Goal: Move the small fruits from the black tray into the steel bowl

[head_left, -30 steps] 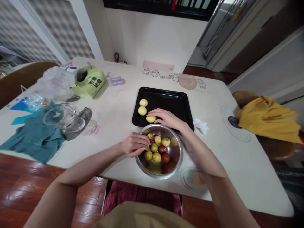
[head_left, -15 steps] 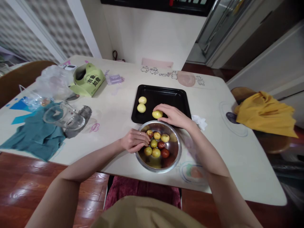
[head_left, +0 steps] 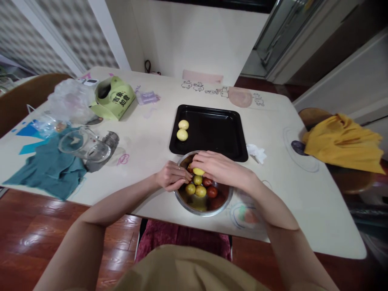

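Right hand (head_left: 220, 167) pinching small yellow-green oval fruit (head_left: 198, 171) over round steel bowl (head_left: 203, 208). Left hand (head_left: 171, 178) curled on bowl rim, holding nothing visible. Risk: loose fingertip grip, fruit drops, rolls off cream table (head_left: 303, 202). Two similar fruits on black rectangular tray (head_left: 212, 133).

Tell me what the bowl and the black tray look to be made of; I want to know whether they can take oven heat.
The bowl looks like polished stainless steel: silvery, with mirror-like reflections of the fruit on its inner wall. The black tray seems to be metal with a dark, slightly glossy coating, perhaps non-stick or enamel: thin raised rim, rounded corners, soft sheen. The coating type cannot be told.
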A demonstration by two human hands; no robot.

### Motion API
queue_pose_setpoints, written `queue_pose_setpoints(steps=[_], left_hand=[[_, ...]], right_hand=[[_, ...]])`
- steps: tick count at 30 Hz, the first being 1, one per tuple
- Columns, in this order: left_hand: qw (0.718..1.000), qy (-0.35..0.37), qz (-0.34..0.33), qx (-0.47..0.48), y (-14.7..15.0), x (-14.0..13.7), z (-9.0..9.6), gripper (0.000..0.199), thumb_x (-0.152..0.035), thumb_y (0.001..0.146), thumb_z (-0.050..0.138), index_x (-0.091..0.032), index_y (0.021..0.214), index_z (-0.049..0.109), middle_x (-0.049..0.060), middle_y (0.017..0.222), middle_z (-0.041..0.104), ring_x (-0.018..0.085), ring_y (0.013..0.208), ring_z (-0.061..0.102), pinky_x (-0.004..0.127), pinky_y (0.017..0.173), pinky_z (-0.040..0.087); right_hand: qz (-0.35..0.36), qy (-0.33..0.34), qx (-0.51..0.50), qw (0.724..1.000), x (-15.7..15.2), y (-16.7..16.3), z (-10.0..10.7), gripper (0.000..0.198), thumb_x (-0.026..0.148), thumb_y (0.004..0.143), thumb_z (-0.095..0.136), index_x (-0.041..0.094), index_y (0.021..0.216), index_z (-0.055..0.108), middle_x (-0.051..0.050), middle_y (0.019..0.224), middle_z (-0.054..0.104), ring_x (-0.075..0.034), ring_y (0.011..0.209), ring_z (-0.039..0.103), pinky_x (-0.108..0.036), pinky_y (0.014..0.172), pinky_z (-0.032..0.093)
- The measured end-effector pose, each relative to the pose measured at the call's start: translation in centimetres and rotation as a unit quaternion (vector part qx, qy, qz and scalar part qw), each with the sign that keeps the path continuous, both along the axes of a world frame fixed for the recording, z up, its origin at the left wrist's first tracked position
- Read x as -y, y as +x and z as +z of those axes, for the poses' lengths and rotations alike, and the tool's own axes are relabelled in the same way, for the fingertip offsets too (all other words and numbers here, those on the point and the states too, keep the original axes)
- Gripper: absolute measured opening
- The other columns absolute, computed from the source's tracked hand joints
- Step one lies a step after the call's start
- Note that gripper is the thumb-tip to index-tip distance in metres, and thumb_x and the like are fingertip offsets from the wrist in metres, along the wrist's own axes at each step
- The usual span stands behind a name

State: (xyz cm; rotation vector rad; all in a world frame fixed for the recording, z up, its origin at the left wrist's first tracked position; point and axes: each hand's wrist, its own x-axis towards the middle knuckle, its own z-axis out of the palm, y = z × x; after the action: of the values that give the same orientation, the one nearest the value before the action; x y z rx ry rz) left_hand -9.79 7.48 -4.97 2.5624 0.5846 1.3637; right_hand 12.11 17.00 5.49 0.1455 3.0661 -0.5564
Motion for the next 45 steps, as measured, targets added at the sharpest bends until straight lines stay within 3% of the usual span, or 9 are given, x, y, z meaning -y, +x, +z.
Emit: queue_pose_setpoints(steps=[4, 11, 19, 24, 29, 34, 39, 45], left_hand=[[1.0, 0.004, 0.002, 0.005, 0.0, 0.0, 0.0, 0.03, -0.018, 0.105, 0.045, -0.016, 0.096, 0.074, 0.009, 0.085, 0.083, 0.02, 0.09, 0.084, 0.025, 0.079, 0.067], [1.0, 0.007, 0.009, 0.0, -0.2, 0.0, -0.2, 0.036, -0.023, 0.108, 0.042, -0.018, 0.094, 0.075, 0.008, 0.085, 0.084, 0.02, 0.089, 0.084, 0.024, 0.081, 0.066], [0.997, 0.003, 0.062, 0.049, -0.6, -0.1, 0.0, 0.042, -0.019, 0.109, 0.037, -0.016, 0.093, 0.076, 0.008, 0.082, 0.083, 0.02, 0.089, 0.084, 0.026, 0.08, 0.067], [0.988, -0.016, 0.124, 0.094, -0.9, -0.5, -0.3, 0.047, -0.025, 0.113, 0.033, -0.013, 0.107, 0.078, 0.011, 0.098, 0.082, 0.025, 0.108, 0.08, 0.035, 0.091, 0.066], [0.948, -0.059, 0.295, 0.106, -1.5, -1.9, -0.1, 0.042, -0.032, 0.114, 0.035, -0.016, 0.123, 0.073, 0.014, 0.121, 0.077, 0.028, 0.129, 0.067, 0.052, 0.113, 0.054], [0.907, -0.132, 0.398, 0.037, -2.1, -3.7, -0.7, 0.037, -0.035, 0.11, 0.047, -0.018, 0.14, 0.06, 0.017, 0.144, 0.063, 0.029, 0.142, 0.055, 0.054, 0.123, 0.043], [0.872, -0.188, 0.451, -0.034, -1.9, -5.8, -1.6, 0.047, -0.031, 0.103, 0.059, -0.019, 0.147, 0.052, 0.017, 0.15, 0.058, 0.031, 0.14, 0.055, 0.051, 0.118, 0.045], [0.813, -0.203, 0.534, -0.111, -1.0, -7.7, -0.8, 0.045, -0.023, 0.094, 0.069, -0.015, 0.137, 0.06, 0.018, 0.135, 0.067, 0.036, 0.131, 0.059, 0.05, 0.108, 0.049]], right_hand=[[0.009, -0.008, 0.0, 1.0, -0.1, -0.2, -0.4, 0.029, 0.002, 0.089, 0.066, 0.02, 0.11, 0.069, -0.008, 0.114, 0.071, -0.027, 0.114, 0.063, -0.041, 0.102, 0.048], [-0.006, -0.038, 0.012, 0.999, -0.5, -0.1, -0.4, 0.029, 0.006, 0.09, 0.068, 0.021, 0.114, 0.07, -0.008, 0.116, 0.073, -0.028, 0.117, 0.064, -0.044, 0.104, 0.048], [-0.005, -0.015, 0.02, 1.0, -0.4, -0.1, -0.3, 0.028, 0.011, 0.088, 0.074, 0.022, 0.114, 0.073, -0.008, 0.112, 0.074, -0.028, 0.114, 0.067, -0.044, 0.104, 0.048], [-0.015, -0.01, 0.022, 1.0, -0.4, 0.3, 0.4, 0.031, 0.012, 0.091, 0.072, 0.022, 0.119, 0.072, -0.009, 0.117, 0.075, -0.029, 0.117, 0.067, -0.045, 0.104, 0.048], [-0.02, 0.003, 0.006, 1.0, -0.5, 1.0, 1.4, 0.035, 0.014, 0.092, 0.074, 0.022, 0.126, 0.071, -0.011, 0.124, 0.074, -0.03, 0.117, 0.067, -0.046, 0.104, 0.049], [-0.04, 0.038, -0.019, 0.998, -0.7, 1.8, 2.3, 0.031, 0.018, 0.094, 0.076, 0.022, 0.124, 0.071, -0.01, 0.123, 0.074, -0.03, 0.113, 0.067, -0.046, 0.1, 0.051], [-0.053, 0.061, -0.034, 0.996, -0.4, 2.8, 3.3, 0.032, 0.019, 0.094, 0.077, 0.022, 0.126, 0.071, -0.01, 0.121, 0.074, -0.031, 0.109, 0.068, -0.047, 0.098, 0.052], [-0.047, 0.076, -0.074, 0.993, 0.4, 4.3, 2.9, 0.032, 0.021, 0.1, 0.07, 0.021, 0.132, 0.068, -0.011, 0.132, 0.073, -0.03, 0.119, 0.068, -0.047, 0.105, 0.053]])
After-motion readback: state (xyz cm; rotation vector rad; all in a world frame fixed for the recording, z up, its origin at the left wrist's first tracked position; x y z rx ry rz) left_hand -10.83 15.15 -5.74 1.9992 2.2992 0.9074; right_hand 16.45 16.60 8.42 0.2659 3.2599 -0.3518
